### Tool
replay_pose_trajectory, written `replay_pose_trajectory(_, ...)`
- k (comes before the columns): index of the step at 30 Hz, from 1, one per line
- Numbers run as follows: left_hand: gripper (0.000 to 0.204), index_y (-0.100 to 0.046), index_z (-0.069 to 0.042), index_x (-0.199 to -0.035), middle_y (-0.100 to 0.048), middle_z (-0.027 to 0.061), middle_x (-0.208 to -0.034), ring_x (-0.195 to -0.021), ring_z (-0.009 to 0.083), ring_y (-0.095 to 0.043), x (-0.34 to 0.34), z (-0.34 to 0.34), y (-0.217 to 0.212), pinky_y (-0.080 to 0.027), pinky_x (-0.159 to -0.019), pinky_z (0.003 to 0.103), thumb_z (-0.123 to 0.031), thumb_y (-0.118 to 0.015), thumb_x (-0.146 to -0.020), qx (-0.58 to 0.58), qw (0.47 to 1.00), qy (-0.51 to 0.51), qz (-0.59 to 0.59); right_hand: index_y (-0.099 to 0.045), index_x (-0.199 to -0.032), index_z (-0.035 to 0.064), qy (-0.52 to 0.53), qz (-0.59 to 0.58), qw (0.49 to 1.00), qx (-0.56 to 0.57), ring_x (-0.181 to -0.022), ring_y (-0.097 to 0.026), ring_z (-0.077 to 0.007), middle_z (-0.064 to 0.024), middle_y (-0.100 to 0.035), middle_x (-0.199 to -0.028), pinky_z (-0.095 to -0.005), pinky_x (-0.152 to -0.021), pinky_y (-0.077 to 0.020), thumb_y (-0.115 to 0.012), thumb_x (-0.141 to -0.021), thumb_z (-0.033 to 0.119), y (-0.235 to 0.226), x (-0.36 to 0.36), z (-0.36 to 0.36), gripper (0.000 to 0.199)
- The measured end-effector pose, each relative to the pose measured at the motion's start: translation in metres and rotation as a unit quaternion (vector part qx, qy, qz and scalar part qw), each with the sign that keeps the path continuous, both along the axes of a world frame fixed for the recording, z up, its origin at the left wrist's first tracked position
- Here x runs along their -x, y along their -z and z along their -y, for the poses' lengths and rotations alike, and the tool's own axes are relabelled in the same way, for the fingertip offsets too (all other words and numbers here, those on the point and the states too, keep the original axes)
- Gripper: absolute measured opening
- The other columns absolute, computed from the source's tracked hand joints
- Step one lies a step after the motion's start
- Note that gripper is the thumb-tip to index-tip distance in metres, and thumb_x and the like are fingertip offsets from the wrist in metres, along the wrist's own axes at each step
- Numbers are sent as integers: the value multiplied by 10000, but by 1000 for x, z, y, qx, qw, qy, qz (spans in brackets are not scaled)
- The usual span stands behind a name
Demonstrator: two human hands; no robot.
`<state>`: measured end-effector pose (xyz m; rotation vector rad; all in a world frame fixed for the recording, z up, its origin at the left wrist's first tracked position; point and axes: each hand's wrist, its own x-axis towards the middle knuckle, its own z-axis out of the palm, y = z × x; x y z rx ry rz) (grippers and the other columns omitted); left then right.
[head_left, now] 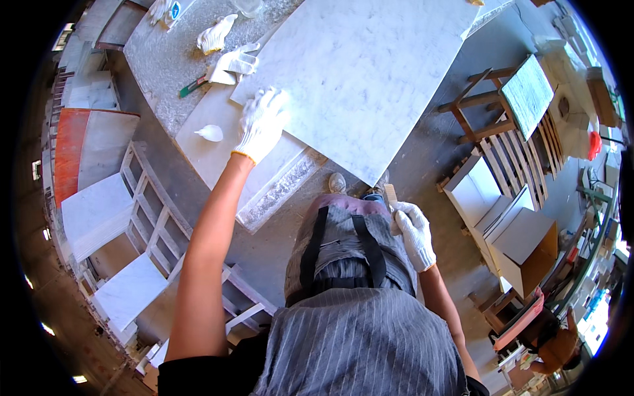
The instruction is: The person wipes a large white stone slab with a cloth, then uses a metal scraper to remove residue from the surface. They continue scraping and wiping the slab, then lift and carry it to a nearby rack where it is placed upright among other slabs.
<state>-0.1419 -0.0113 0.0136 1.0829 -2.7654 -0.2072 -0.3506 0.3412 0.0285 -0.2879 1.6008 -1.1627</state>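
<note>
A large pale marble slab [360,76] lies in front of me, overlapping another slab [208,109] beneath it. My left hand [263,124], in a white knit glove, rests at the slab's left edge with its fingers stretched out, nothing gripped. Beside my right thigh, my right hand [415,236], also gloved, is closed round a small flat tan piece [391,193]. Its kind is unclear, since my fingers cover the lower part. A white teardrop-shaped object [210,133] lies left of my left hand. Farther off are a loose white glove [236,64] and a green-handled tool [193,86].
Another crumpled glove [216,34] lies on the rough grey worktop [155,72]. To the right stand a wooden stand with a greenish slab [528,96], a pallet [515,158] and a box [538,254]. Slabs on racks [99,214] line the left. A person [558,346] is at the lower right.
</note>
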Motion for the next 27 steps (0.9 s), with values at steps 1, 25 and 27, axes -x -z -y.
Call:
replay_pose_trajectory(1,374,-620,-50,-1251,-641,155,-1220,-1164,337,-575,-4,-6,-5,-478,-948,426,-230,-586,-925,-18,999,26,11,-623,-1146,-2,5,4,1000,-6,-685,-551,-96,-25,-598,-824,-245,-636,-470,-535,-1013,144,-5,-2,4,216)
replay_pose_trajectory(25,204,-656,11,-933,-610,119,-783,-711,183,-574,20,-157,-38,-454,-631,353,-193,-649,-941,-429,876,-3,-220,-528,-1357,-2,-110,-87,985,104,-893,-644,-163,-129,-666,-1033,-297,-785,-544,-597,-920,-27,-36,-37,88,442)
replay_pose_trajectory(27,206,-653,15,-913,-610,138,-769,-696,217,-583,16,-155,-42,-456,-630,363,-190,-655,-924,-426,882,3,-200,-548,-1335,-13,-127,-99,983,88,-913,-664,-182,-161,-684,-1062,-309,-805,-541,-602,-910,-17,-28,-38,88,428)
